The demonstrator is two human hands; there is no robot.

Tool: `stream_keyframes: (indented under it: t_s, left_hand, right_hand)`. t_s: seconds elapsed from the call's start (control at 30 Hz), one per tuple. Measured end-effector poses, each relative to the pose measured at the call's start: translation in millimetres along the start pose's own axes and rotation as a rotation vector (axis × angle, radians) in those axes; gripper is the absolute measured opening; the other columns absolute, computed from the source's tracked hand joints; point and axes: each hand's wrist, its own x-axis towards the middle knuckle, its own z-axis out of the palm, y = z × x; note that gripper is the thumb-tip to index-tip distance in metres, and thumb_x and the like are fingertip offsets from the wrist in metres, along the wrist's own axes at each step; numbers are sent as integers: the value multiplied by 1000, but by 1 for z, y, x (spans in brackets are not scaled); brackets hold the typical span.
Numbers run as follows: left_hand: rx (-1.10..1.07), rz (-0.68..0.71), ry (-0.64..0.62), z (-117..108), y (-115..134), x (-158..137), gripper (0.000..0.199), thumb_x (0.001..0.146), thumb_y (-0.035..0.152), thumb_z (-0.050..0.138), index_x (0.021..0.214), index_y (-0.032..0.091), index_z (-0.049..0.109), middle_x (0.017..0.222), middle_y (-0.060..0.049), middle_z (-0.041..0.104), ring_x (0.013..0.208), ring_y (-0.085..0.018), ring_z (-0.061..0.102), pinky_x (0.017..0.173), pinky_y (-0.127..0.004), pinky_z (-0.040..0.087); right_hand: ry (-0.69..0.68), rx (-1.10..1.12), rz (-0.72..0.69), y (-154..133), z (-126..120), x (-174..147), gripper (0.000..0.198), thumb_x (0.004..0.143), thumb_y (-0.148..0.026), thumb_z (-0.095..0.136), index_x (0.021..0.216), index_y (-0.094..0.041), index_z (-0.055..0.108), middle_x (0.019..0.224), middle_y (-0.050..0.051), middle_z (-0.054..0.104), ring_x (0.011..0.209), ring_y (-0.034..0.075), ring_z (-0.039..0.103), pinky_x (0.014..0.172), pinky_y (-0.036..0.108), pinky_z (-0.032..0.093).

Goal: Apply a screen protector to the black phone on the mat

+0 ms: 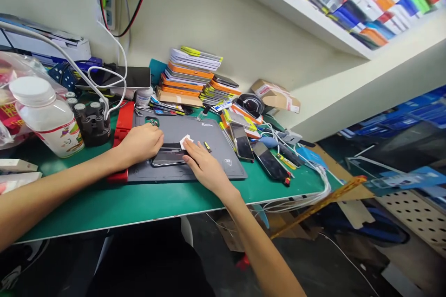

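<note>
A dark smartphone (169,158) lies flat on the grey work mat (216,148), its glossy surface catching some light. My left hand (146,141) is closed in a fist at the phone's left end; its fingertips are hidden, so what it grips cannot be made out. With the fingers of my right hand (202,160) I press a folded white wipe (186,141) against the phone's right part. A small black and yellow piece (207,147) rests on the mat just right of those fingers.
Stacked boxed packs (190,72) stand against the wall. Left are a white bottle (52,120), a black holder (93,125) and a red strip (123,123). Right lie other phones (270,161) and tangled white cables (318,171). A small glass bottle (202,115) stands at the mat's back edge.
</note>
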Motion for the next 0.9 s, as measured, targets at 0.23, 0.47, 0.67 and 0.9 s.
stream_keyframes:
  t_s: [0.23,0.47,0.67,0.9]
  left_hand:
    - [-133,-55,-5,-1,-1,1,86,80,85,40,111,9,66,114,-3,70,119,6,61,134,-21,61]
    - [-351,-17,12,-3,-4,7,99,73,92,26,114,11,66,112,-3,71,110,7,60,132,-19,60]
    - [-512,1,12,-5,-7,9,105,69,96,27,115,11,66,112,-3,71,104,8,60,127,-16,61]
    - [-589,-20,-24,-7,-5,8,100,70,96,35,109,9,67,105,-2,72,96,10,58,121,-13,61]
  right_hand:
    - [115,-137,-65,-31,-8,-45,58,116,-42,50,159,-4,57,164,11,50,154,28,52,131,49,46]
    - [52,-113,-3,-24,-1,-16,75,117,-61,34,158,-3,59,165,14,47,157,31,48,134,54,38]
    - [47,-148,-7,-33,0,-1,89,117,-67,25,154,7,60,162,20,51,152,39,53,129,59,44]
    - [214,-307,-103,-65,-4,-31,71,117,-52,42,137,11,70,144,26,65,136,40,67,123,59,49]
